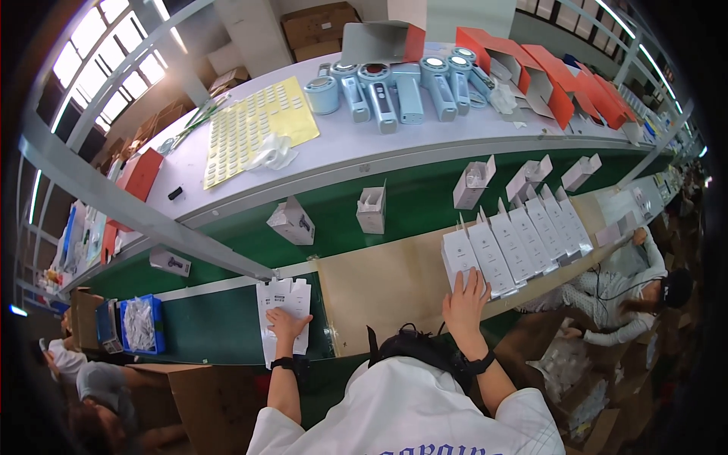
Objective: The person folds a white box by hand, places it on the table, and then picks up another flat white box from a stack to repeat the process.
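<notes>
One long white table (341, 148), smooth-topped, across the upper view; below, one green belt (413, 208), flat and matte. Nearer, one tan board (379, 303), sheet-like and straight-edged. At right, one slanting row of about seven white cartons (491, 262), stiff paperboard, tall and narrow, flaps raised. On the table, several orange boxes (550, 80), overlapping, exact count impossible to tell; one yellow sheet (299, 125), thin, bearing rows of small pale pieces. Near the sheet, about six pale-blue handled devices (381, 102), glossy, round-headed, closely clustered. Along the belt, six separate cartons (371, 211), five upright with open tops, one lying at far left. Under the left hand, flattened white cartons (299, 296), creased and tabbed, count uncertain. Farther left, one blue bin (158, 315), filled with crumpled clear plastic. Left hand (284, 324): palm down on the flattened cartons, fingers apart. Right hand (465, 302): fingers extended, slightly apart, against the nearest carton of the row; firm hold or mere touch impossible to tell. Smallest: two dark wristbands (481, 364), one per wrist; one short black piece (176, 194), toward the table's left end.
</notes>
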Available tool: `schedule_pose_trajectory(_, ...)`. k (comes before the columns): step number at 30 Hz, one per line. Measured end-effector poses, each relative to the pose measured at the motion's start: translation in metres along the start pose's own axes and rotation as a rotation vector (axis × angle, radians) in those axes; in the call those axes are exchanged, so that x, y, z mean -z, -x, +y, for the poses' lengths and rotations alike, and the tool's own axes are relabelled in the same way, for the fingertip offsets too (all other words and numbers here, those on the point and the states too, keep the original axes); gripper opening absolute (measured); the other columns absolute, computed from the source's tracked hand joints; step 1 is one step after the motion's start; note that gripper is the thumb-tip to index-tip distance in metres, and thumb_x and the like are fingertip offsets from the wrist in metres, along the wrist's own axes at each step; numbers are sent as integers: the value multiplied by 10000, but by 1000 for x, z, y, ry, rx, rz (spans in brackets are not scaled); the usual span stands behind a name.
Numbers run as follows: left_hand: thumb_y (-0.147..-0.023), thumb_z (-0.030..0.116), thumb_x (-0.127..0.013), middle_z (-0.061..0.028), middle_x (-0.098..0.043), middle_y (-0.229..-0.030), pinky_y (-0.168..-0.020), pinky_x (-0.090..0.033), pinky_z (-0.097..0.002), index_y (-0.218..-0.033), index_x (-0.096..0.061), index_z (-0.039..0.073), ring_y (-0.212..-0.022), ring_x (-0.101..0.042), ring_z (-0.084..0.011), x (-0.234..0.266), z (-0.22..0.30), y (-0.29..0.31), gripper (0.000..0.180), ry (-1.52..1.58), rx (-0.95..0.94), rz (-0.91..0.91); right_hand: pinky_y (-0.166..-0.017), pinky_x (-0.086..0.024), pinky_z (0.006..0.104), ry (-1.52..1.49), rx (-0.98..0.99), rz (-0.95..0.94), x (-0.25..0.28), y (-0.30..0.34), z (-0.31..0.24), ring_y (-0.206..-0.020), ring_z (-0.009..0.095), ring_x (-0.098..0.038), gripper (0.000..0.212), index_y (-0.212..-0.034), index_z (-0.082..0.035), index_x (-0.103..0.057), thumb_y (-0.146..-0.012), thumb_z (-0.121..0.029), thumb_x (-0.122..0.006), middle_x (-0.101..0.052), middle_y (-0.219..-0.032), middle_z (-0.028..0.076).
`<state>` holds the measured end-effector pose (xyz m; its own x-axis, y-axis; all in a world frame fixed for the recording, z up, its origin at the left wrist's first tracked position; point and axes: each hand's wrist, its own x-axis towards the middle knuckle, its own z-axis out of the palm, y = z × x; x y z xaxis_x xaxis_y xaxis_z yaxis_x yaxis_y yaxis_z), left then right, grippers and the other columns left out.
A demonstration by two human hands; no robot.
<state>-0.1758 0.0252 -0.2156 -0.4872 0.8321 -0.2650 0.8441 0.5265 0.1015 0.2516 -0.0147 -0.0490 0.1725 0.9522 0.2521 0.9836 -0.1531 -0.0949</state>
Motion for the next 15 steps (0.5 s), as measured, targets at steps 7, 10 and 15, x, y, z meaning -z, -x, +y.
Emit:
schedule_pose_trajectory(7,-504,459,-840,-345,-260,-1382,-1102,-142,-551,-1292,-307,-74,-1327,-223,-465,61,49,47,1090,219,-326,66,-909,-448,363,-1009,-15,-480,33,-12,-31,-1042,265,-575,418,-1170,34,-566,-792,-110,-674,-588,-1123,181)
schedule_pose_trajectory(10,-494,371,-853,-329,-273,-1395,-1106,-181,-516,-1315,-309,-52,-1333,-241,-436,114,94,102,1072,244,-629,37,-809,-487,268,-1416,-207,-579,18,-19,-51,-926,159,-621,353,-1130,33,-609,-818,-121,-672,-658,-1029,104)
schedule_pose_trajectory(15,-498,366,-852,-345,-193,-1425,-1120,-129,-533,-1334,-282,-36,-1353,-181,-466,160,133,153,1089,321,-967,-143,-803,-494,271,-1709,-164,-998,5,-34,-53,-925,128,-616,346,-1148,31,-605,-813,-49,-642,-662,-1037,85)
